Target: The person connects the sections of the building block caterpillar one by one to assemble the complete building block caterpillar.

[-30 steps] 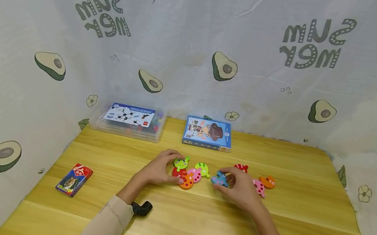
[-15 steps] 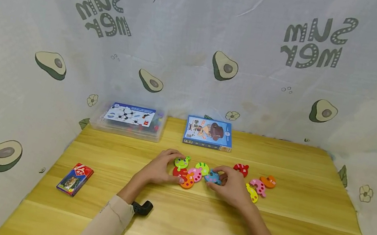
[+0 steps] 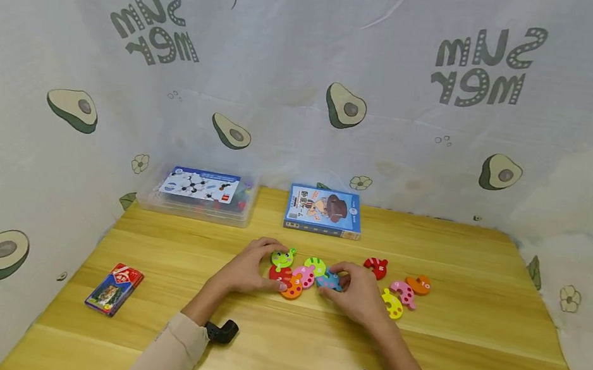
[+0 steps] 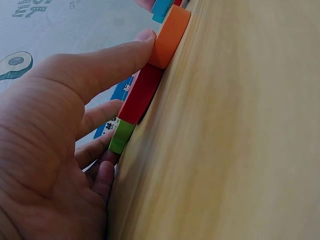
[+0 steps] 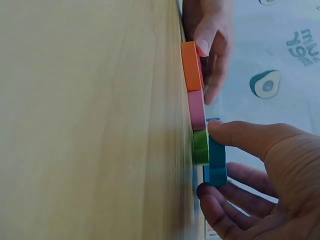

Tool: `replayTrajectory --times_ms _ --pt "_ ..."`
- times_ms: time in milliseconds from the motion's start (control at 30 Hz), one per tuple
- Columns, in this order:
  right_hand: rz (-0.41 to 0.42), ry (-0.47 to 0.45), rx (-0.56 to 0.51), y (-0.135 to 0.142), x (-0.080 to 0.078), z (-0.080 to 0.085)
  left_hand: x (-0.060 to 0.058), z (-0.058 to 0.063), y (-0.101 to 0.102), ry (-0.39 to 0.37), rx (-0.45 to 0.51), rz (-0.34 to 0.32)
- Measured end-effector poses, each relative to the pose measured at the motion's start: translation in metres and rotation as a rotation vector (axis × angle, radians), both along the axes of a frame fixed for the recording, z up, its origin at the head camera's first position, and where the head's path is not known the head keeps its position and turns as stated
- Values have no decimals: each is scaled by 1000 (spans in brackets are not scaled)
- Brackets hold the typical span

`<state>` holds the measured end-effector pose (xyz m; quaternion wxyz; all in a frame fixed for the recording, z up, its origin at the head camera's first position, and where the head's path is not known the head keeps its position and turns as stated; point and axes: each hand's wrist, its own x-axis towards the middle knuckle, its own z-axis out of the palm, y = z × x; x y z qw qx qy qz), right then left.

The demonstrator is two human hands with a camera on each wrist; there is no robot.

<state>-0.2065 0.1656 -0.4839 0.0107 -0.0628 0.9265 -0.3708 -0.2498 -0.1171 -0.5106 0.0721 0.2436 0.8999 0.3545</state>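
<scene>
Just right of centre in the head view, a person's right hand (image 3: 363,294) pinches a blue caterpillar piece (image 3: 325,281) between thumb and fingers. The right wrist view shows the blue piece raised off the table, next to a green striped piece (image 3: 314,267).

Left of centre, the left hand (image 3: 245,270) curves around a cluster of pieces: its thumb presses an orange piece (image 3: 292,289) marked 3, and its fingers are at a green smiling head (image 3: 282,258). Between these sits a red piece (image 3: 277,274) marked 2; a pink piece (image 3: 304,276) connects the orange to the green striped one.

Right of the right hand lie four loose pieces: red striped (image 3: 381,265), yellow (image 3: 392,308), pink spotted (image 3: 406,290) and orange marked 10 (image 3: 419,284).

Farther back, above the hands, are a clear plastic case (image 3: 194,213) and a blue box (image 3: 324,210). A card pack (image 3: 114,290) lies at lower left on the wooden table (image 3: 276,361). An avocado-print cloth (image 3: 293,50) fills the background.
</scene>
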Motion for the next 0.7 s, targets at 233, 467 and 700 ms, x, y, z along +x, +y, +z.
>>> replayTrajectory --times_ms 233,467,700 --pt "-11 4 10 -2 0 1 0 0 -1 0 -5 5" --pt "3 -3 22 -4 -2 -2 0 0 -1 3 -2 -1" --pt "9 -1 47 -4 -2 -4 -1 -1 0 -2 -6 9"
